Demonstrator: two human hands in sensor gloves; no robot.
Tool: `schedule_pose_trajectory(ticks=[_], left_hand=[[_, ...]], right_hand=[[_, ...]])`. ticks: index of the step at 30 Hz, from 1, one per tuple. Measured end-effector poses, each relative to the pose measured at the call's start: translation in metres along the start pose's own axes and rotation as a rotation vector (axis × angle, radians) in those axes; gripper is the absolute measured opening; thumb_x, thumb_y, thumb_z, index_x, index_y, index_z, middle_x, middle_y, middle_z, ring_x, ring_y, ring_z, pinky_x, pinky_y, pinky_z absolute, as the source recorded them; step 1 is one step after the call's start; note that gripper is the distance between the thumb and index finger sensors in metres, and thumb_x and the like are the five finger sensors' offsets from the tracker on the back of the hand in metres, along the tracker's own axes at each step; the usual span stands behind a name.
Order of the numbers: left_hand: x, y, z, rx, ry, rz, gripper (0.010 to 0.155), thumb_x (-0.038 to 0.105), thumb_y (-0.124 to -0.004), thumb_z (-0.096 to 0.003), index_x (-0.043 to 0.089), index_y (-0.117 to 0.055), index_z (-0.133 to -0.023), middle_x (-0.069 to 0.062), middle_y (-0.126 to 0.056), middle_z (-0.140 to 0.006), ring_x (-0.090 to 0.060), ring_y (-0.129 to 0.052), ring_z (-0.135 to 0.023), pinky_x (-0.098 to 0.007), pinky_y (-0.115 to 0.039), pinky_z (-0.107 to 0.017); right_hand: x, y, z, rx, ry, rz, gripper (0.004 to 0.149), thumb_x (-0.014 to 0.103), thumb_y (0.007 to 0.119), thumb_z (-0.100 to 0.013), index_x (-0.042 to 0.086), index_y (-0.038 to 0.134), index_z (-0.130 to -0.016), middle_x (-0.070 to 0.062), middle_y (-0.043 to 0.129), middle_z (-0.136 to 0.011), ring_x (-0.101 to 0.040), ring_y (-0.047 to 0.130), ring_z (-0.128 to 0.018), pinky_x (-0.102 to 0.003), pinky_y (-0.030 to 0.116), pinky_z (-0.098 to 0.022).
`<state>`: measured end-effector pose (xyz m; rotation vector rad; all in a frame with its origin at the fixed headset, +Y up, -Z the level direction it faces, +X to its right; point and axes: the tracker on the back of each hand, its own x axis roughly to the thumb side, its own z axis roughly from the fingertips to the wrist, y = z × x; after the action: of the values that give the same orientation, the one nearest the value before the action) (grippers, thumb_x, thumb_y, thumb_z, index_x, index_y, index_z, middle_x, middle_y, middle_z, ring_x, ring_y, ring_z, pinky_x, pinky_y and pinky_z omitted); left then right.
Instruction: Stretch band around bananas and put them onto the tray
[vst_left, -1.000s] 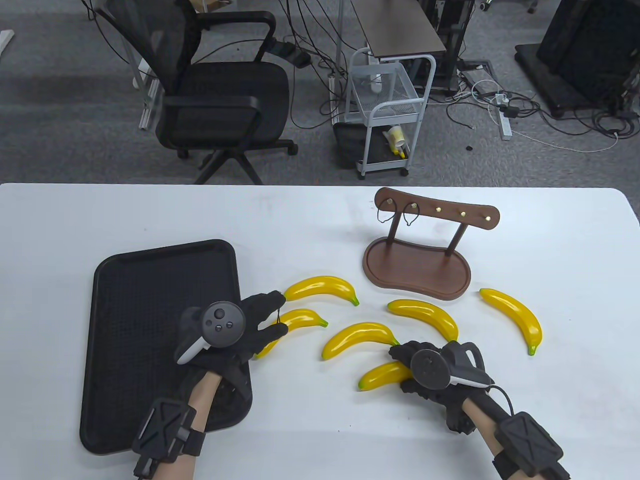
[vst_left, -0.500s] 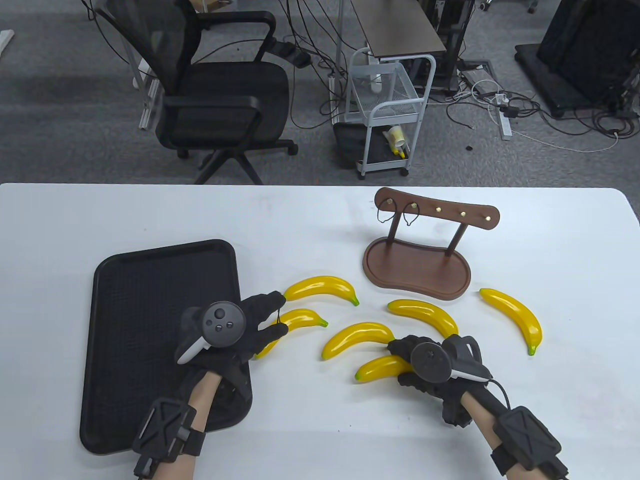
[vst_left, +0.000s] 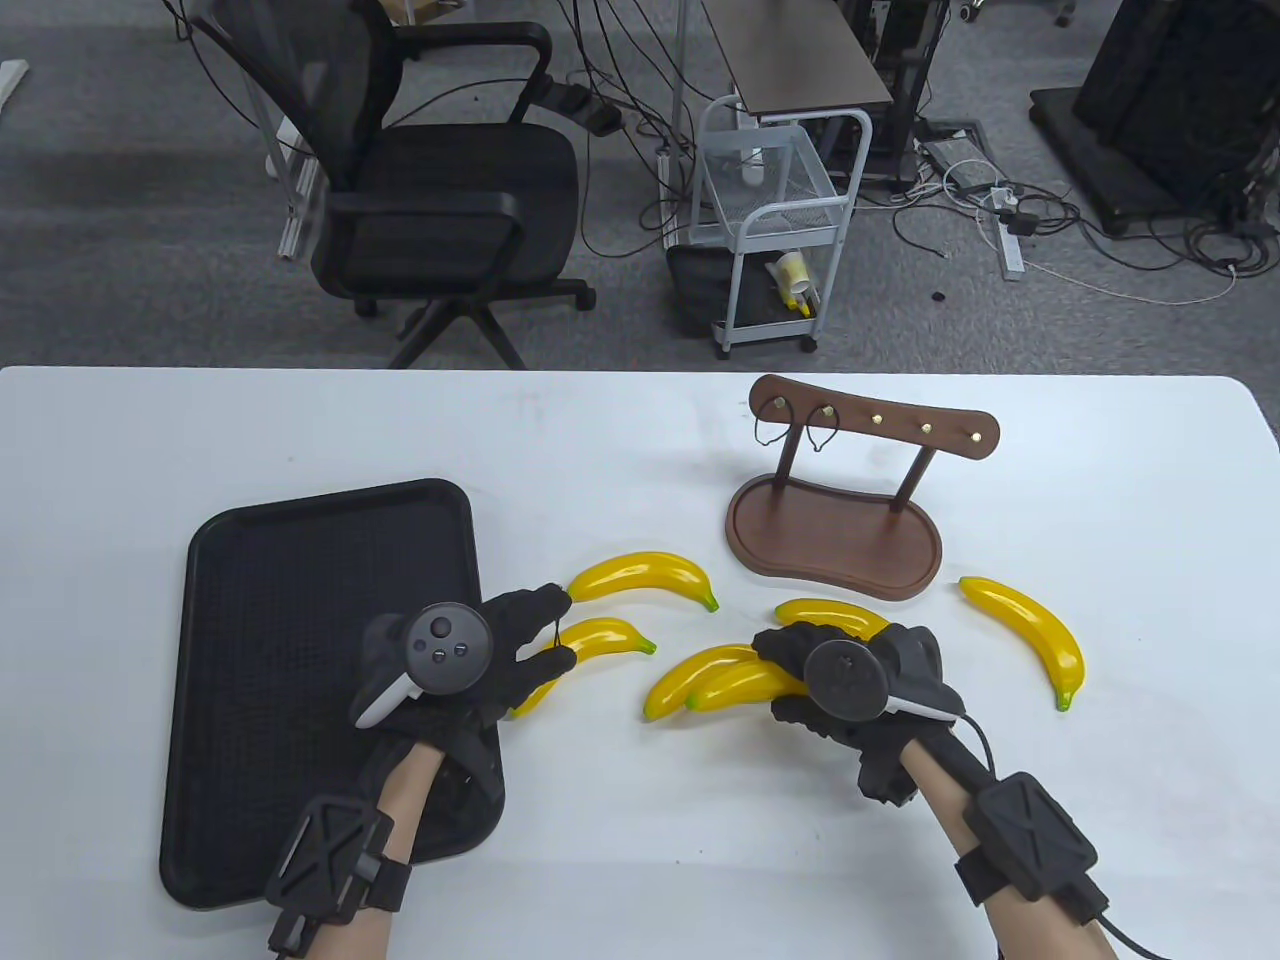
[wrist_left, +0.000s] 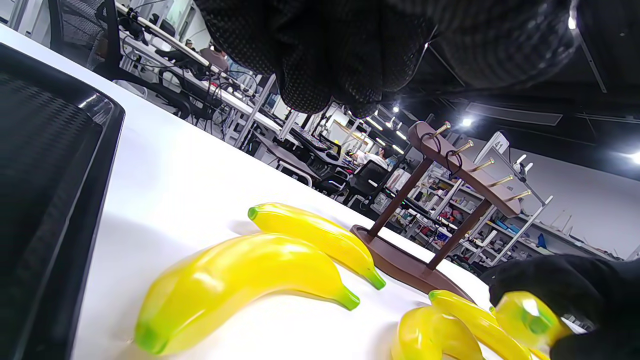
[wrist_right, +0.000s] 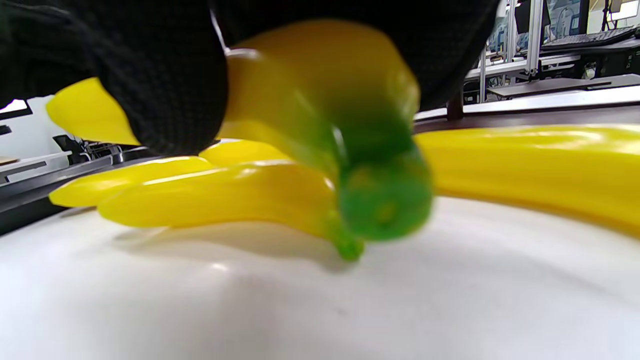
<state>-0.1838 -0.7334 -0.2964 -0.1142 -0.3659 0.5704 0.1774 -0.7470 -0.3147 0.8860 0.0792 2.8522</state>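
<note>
On the white table (vst_left: 620, 850), the black tray (vst_left: 300, 560) lies far left, with nothing visible on its mesh floor. The left hand (vst_left: 480, 655) hovers over the tray's right edge, its fingers spread out toward the bananas, and a thin black band (vst_left: 553, 640) is stretched between two of its fingertips.

Just past those fingertips lie two bananas: the top banana (vst_left: 645, 575), arched with its green tip to the right, and below it the second banana (vst_left: 590, 645), whose near end is hidden under the hand. In the left wrist view both lie side by side on the table, beside the tray rim (wrist_left: 107, 135).

Further right, the right hand (vst_left: 835, 675) has its fingers curled round a held banana (vst_left: 740, 685), which lies against a fourth banana (vst_left: 685, 680) resting on the table; whether the held one is lifted clear I cannot tell. In the blurred right wrist view the held banana's green end (wrist_right: 385, 200) juts from the glove. A fifth banana (vst_left: 830, 615) lies just beyond the right hand, partly hidden by it.

Behind stands the brown rack (vst_left: 835, 500), two more bands (vst_left: 795, 430) hanging on its left pegs. The last banana (vst_left: 1030, 635) lies far right, apart from the rest.
</note>
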Motion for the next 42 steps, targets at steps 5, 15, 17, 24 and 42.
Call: schedule_pose_trajectory(ticks=[5, 15, 17, 24, 42], left_hand=[[0.000, 0.000, 0.000, -0.001, 0.003, 0.000, 0.066, 0.057, -0.065, -0.0500, 0.030, -0.054, -0.109, 0.006, -0.067, -0.117, -0.022, -0.068, -0.113, -0.044, -0.051, -0.086], [-0.001, 0.001, 0.000, -0.001, 0.006, 0.002, 0.065, 0.057, -0.065, -0.0502, 0.031, -0.054, -0.109, 0.006, -0.067, -0.117, -0.022, -0.068, -0.112, -0.045, -0.051, -0.086], [-0.001, 0.001, 0.000, -0.001, 0.009, 0.002, 0.065, 0.057, -0.065, -0.0502, 0.030, -0.054, -0.109, 0.006, -0.067, -0.117, -0.022, -0.068, -0.112, -0.044, -0.051, -0.086], [-0.002, 0.001, 0.000, -0.004, 0.012, 0.005, 0.065, 0.057, -0.064, -0.0503, 0.030, -0.054, -0.109, 0.006, -0.067, -0.117, -0.022, -0.068, -0.112, -0.045, -0.051, -0.086], [-0.003, 0.001, 0.001, -0.005, 0.018, 0.000, 0.065, 0.057, -0.064, -0.0504, 0.030, -0.054, -0.109, 0.006, -0.067, -0.116, -0.022, -0.068, -0.113, -0.045, -0.051, -0.086]], right_hand=[[0.006, -0.005, -0.019, -0.028, -0.007, 0.001, 0.069, 0.038, 0.090, -0.045, 0.016, 0.061, -0.104, -0.012, 0.075, -0.100, -0.034, 0.085, -0.080, -0.049, 0.079, -0.054], [0.014, 0.004, -0.039, -0.048, -0.014, -0.016, 0.069, 0.039, 0.090, -0.045, 0.016, 0.061, -0.103, -0.011, 0.075, -0.100, -0.034, 0.084, -0.080, -0.049, 0.079, -0.055], [0.014, 0.007, -0.040, -0.041, -0.011, -0.018, 0.069, 0.039, 0.090, -0.045, 0.016, 0.061, -0.103, -0.011, 0.075, -0.100, -0.033, 0.085, -0.081, -0.049, 0.079, -0.055], [0.012, 0.021, -0.043, -0.032, 0.002, -0.028, 0.069, 0.038, 0.089, -0.045, 0.016, 0.060, -0.104, -0.011, 0.074, -0.101, -0.034, 0.084, -0.081, -0.049, 0.078, -0.055], [0.003, 0.041, -0.042, 0.007, 0.039, -0.091, 0.072, 0.043, 0.086, -0.046, 0.019, 0.053, -0.106, -0.007, 0.068, -0.103, -0.034, 0.079, -0.088, -0.052, 0.076, -0.058]])
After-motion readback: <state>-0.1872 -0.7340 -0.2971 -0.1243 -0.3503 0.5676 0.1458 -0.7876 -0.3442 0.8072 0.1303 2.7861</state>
